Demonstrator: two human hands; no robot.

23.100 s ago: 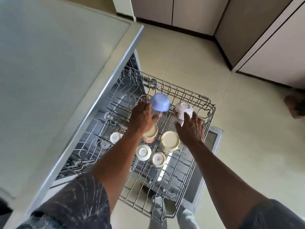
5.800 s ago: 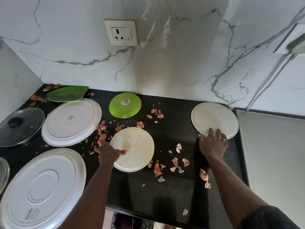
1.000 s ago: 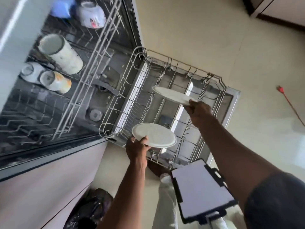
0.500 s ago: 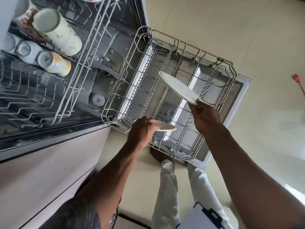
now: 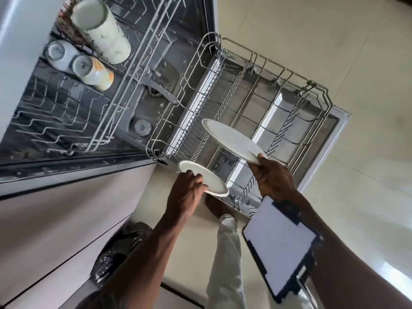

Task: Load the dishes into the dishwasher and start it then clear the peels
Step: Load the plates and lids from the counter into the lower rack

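Over the pulled-out lower rack (image 5: 267, 61), head view: each hand holds one pale plate, neither in a slot yet. L hand (image 5: 187, 192) grips the smaller plate (image 5: 207, 177) by its near rim, fingers (image 5: 199, 180) curled over the edge, thumb not visible. That plate lies nearly flat above the rack's near-left corner. R hand (image 5: 274, 175) pinches the bigger plate (image 5: 231, 139) at its near edge, thumb on top, other fingers underneath & mostly hidden. That plate is tilted, far edge higher, over the rack's middle among the tines; can't tell if it touches the wires. The two plates are apart.

The rack sits on the open dishwasher door (image 5: 334, 134). Upper rack (image 5: 55, 121), inside the machine at left, holds a tall cream mug (image 5: 102, 34) & two small cups (image 5: 62, 56) (image 5: 93, 72), all bottoms-up. A pale board w/ dark frame (image 5: 278, 248) hangs just beside the R forearm. A black bag (image 5: 124, 248) lies on the floor by the cabinet front; a pale trouser leg (image 5: 225, 264) shows below the rack.
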